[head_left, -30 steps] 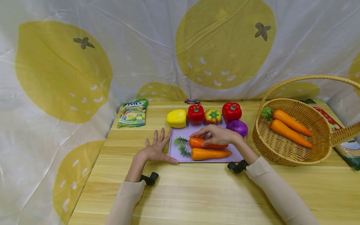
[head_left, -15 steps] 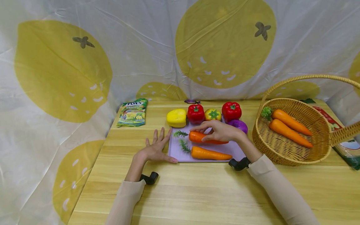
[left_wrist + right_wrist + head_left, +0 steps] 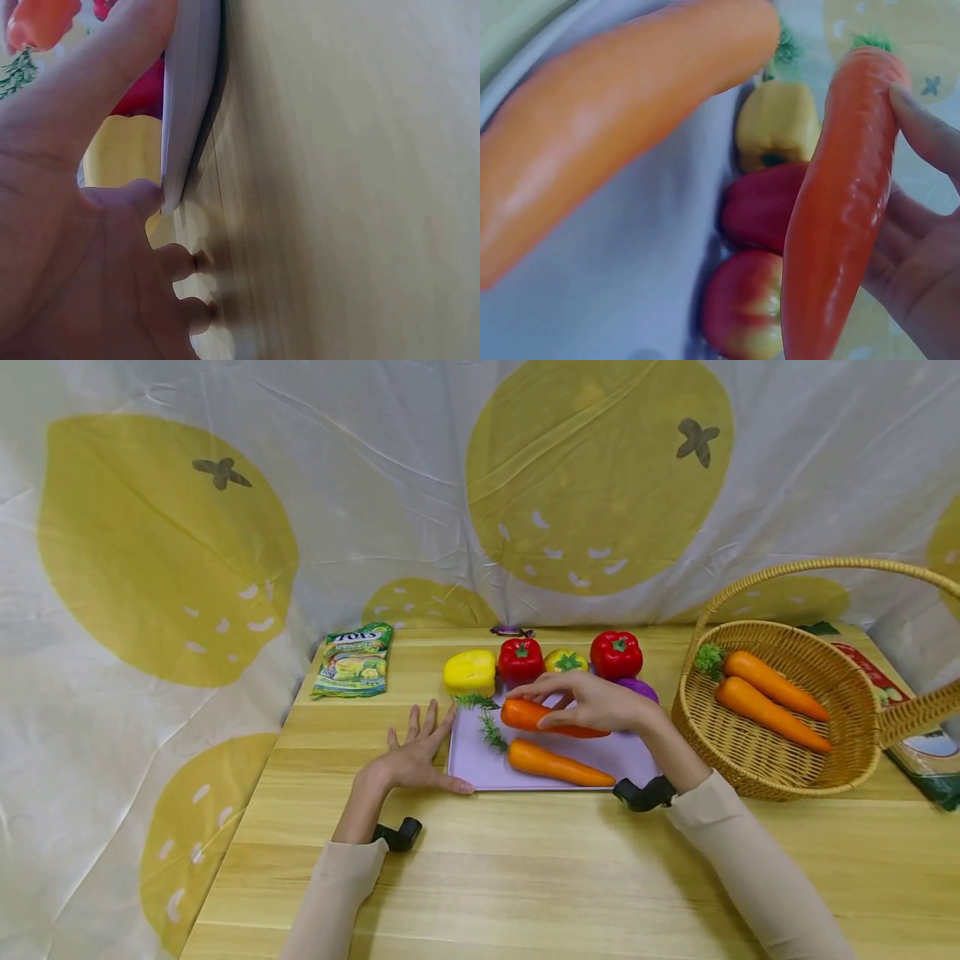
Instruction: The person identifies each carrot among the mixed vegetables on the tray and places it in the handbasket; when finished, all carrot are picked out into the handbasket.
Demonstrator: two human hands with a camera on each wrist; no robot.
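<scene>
My right hand [image 3: 596, 700] pinches a red-orange carrot [image 3: 521, 714] between thumb and fingers, above the lilac tray [image 3: 480, 777]. In the right wrist view this carrot [image 3: 840, 202] stands apart from the tray, its green top pointing away. A second, lighter orange carrot [image 3: 558, 764] lies on the tray near its front edge, its greens toward the left. My left hand [image 3: 408, 764] has its fingers spread at the tray's left side, with thumb and index finger touching the rim. In the left wrist view the other fingertips rest on the wooden table.
Along the tray's back sit a yellow pepper [image 3: 470, 672], two red peppers [image 3: 521, 662], a red-and-yellow fruit [image 3: 566, 661] and a partly hidden purple onion [image 3: 641, 688]. A wicker basket [image 3: 686, 727] with two carrots stands right. A green packet [image 3: 351, 662] lies back left.
My right hand has raised the red-orange carrot off the tray and slightly back, away from the other carrot. That carrot has turned a little, its tip nearer the front rim. My left hand stays put.
</scene>
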